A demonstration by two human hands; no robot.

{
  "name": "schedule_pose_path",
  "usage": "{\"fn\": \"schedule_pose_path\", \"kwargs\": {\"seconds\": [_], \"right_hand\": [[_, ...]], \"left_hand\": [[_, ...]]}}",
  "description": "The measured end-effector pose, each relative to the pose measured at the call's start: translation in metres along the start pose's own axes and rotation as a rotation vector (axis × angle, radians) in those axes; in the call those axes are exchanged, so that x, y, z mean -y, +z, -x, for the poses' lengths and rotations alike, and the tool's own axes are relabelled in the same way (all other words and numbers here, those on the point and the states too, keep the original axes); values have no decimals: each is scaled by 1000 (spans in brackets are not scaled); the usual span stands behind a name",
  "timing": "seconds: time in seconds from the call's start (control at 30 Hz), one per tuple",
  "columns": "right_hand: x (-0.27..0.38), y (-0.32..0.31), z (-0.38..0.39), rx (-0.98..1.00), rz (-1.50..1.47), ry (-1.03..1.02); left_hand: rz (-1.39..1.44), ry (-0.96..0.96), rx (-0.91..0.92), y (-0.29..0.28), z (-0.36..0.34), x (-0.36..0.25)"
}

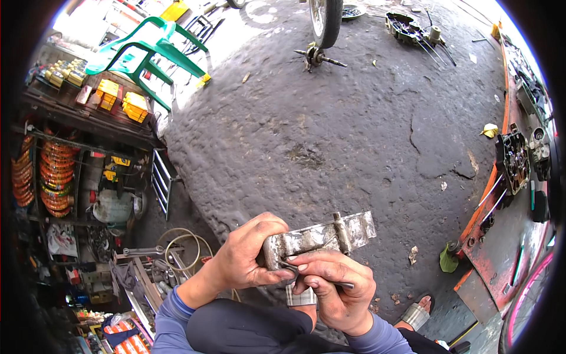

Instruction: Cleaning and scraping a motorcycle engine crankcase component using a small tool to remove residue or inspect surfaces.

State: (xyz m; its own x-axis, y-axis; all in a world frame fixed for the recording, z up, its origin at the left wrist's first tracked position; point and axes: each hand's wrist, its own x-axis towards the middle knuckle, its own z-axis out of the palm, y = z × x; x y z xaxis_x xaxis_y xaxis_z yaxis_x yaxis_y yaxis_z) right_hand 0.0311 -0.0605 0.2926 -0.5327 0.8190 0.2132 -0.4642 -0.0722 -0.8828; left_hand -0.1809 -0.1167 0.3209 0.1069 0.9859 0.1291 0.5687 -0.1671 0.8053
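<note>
My left hand is wrapped round one end of a grey cast-metal engine part, held above my lap. The part has a flat edge, rounded ribs and a short round post standing up from it. My right hand pinches a thin dark metal tool against the near side of the part, close to my left fingertips. Fingers cover most of the tool, so its exact kind cannot be made out.
An engine case lies on the red-edged bench at right. On the ground ahead are a crankshaft, a wheel and another engine case. A green chair and crowded shelves stand at left.
</note>
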Motion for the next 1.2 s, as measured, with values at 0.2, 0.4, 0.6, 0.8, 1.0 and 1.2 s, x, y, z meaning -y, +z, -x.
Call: {"fn": "schedule_pose_path", "kwargs": {"seconds": [0.2, 0.4, 0.6, 0.8, 1.0, 1.2], "right_hand": [[1, -15, 2, 128, -103, 77], [-3, -10, 6, -56, -249, 71], [4, -9, 1, -26, -53, 33], [7, -23, -4, 100, -163, 114], [14, -8, -5, -56, -74, 130], [12, -24, -5, 114, -171, 168]], "left_hand": [[0, 41, -4, 3, 1, 1], [-29, 33, 4, 3, -3, -4], [-61, 43, 20, 2, -6, -6], [-40, 54, 32, 3, -4, -6], [-53, 30, 30, 3, -5, -9], [-50, 58, 46, 3, -5, -6]]}}
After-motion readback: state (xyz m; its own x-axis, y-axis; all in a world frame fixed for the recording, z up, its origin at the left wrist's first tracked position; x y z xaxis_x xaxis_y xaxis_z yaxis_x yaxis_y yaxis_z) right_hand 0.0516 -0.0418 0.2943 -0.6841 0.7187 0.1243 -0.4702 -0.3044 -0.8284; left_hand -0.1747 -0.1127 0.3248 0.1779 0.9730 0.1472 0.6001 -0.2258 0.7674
